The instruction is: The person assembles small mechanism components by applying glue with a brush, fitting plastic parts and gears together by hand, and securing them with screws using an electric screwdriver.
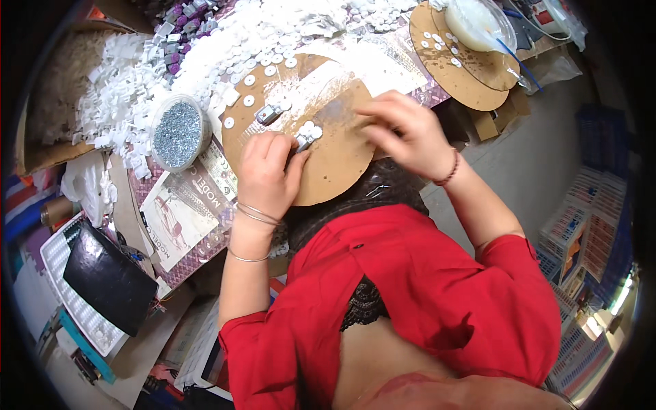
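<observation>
On the round brown board (335,174), my left hand (268,164) closes its fingers and thumb on a small grey plastic part (306,142). Small white discs (312,128) sit at the top of that part. Another small part, grey and dark (268,114), lies a little farther off on the same board. My right hand (410,137) hovers over the board's right edge, its thumb apart from the bent fingers, and nothing shows between them. Several white discs (249,100) lie along the board's far left rim.
A clear tub of small metal pieces (176,133) stands left of the board. Beyond lie heaps of white plastic pieces (119,85) and purple and grey parts (179,41). At the far right, a bowl of pale paste (478,27) rests on another round board (471,92).
</observation>
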A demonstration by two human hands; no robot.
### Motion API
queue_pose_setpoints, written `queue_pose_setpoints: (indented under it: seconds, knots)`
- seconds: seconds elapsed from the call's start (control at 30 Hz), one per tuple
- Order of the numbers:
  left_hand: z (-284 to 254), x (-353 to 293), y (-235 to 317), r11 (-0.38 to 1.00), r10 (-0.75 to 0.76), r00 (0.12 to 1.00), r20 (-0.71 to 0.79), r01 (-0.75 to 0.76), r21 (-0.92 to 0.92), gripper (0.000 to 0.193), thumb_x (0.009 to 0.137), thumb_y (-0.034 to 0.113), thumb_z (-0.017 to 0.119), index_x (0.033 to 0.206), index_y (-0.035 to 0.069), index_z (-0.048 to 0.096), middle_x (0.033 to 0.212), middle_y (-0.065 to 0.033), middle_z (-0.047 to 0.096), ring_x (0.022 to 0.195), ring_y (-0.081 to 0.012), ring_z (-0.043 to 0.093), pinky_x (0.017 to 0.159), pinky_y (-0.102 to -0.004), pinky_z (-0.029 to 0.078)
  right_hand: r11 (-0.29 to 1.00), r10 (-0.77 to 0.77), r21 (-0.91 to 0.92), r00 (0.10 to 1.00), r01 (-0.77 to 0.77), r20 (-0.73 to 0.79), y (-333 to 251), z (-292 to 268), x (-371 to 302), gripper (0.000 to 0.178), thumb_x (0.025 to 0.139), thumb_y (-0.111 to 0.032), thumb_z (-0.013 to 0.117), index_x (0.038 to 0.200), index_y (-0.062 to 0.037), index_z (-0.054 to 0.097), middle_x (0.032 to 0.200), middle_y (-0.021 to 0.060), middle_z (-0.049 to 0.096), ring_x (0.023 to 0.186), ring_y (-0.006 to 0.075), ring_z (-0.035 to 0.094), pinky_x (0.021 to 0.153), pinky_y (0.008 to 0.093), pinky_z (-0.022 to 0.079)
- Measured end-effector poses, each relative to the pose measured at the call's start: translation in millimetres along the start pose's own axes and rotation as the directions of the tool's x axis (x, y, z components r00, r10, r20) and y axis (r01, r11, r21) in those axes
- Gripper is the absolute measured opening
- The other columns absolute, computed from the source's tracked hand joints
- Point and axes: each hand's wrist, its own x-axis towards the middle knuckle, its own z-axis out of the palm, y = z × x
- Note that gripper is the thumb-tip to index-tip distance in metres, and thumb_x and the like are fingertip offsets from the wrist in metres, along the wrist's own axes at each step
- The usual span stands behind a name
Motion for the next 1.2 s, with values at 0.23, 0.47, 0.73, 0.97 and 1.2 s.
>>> queue_pose_setpoints:
  seconds: [0.23, 0.47, 0.73, 0.97, 1.2]
  knots:
    - [8.6, -13.3, 13.1, 0.980, -0.196, 0.949, -0.249, 0.194, -0.032, 0.021, 0.083, 0.005, 0.072, 0.102, 0.003, 0.065, 0.094, -0.0151, 0.060, 0.084, -0.0328, 0.058, 0.076, -0.0423, 0.045, 0.986, -0.165, 0.024, 0.981, 0.163, 0.105, 5.1, 67.8, 33.2, 0.035, 0.078, -0.009, 0.076, 0.112, -0.0081, 0.068, 0.102, 0.0098, 0.063, 0.098, 0.0317, 0.061, 0.087, 0.0394, 0.052]
    - [-40.1, -62.8, -3.8, 0.889, -0.295, 0.942, -0.161, 0.332, 0.316, 0.011, 0.095, 0.011, 0.060, 0.097, 0.000, 0.062, 0.082, -0.0173, 0.056, 0.077, -0.0356, 0.057, 0.069, -0.0434, 0.047, 0.985, -0.169, -0.030, 0.982, 0.173, 0.086, 3.9, 63.0, 33.2, 0.031, 0.081, -0.011, 0.076, 0.111, -0.0102, 0.069, 0.099, 0.0080, 0.062, 0.096, 0.0289, 0.061, 0.084, 0.0379, 0.051]
    - [-36.3, -81.9, -11.9, 0.703, -0.540, 0.840, -0.056, 0.486, 0.518, 0.019, 0.095, 0.023, 0.063, 0.090, 0.007, 0.054, 0.077, -0.0142, 0.060, 0.073, -0.0356, 0.061, 0.063, -0.0460, 0.050, 0.980, -0.193, -0.035, 0.977, 0.197, 0.093, 5.0, 66.1, 33.7, 0.033, 0.080, -0.009, 0.076, 0.111, -0.0100, 0.068, 0.100, 0.0077, 0.062, 0.094, 0.0284, 0.061, 0.083, 0.0384, 0.051]
    - [-40.5, -89.4, -11.6, 0.859, -0.417, 0.892, -0.171, 0.449, 0.248, 0.021, 0.093, 0.018, 0.067, 0.100, 0.002, 0.055, 0.091, -0.0181, 0.060, 0.086, -0.0400, 0.059, 0.073, -0.0463, 0.049, 0.982, -0.189, -0.007, 0.978, 0.190, 0.090, 3.8, 65.6, 34.5, 0.032, 0.081, -0.009, 0.075, 0.112, -0.0087, 0.068, 0.101, 0.0086, 0.062, 0.096, 0.0293, 0.060, 0.085, 0.0389, 0.050]
    - [-45.2, -78.9, -10.0, 0.734, -0.403, 0.915, -0.024, 0.339, 0.589, 0.022, 0.089, 0.019, 0.070, 0.091, 0.006, 0.053, 0.075, -0.0126, 0.060, 0.068, -0.0335, 0.062, 0.059, -0.0417, 0.050, 0.984, -0.173, -0.014, 0.978, 0.176, 0.115, 1.7, 62.4, 37.0, 0.034, 0.080, -0.008, 0.075, 0.113, -0.0073, 0.067, 0.102, 0.0097, 0.063, 0.096, 0.0292, 0.060, 0.085, 0.0390, 0.050]
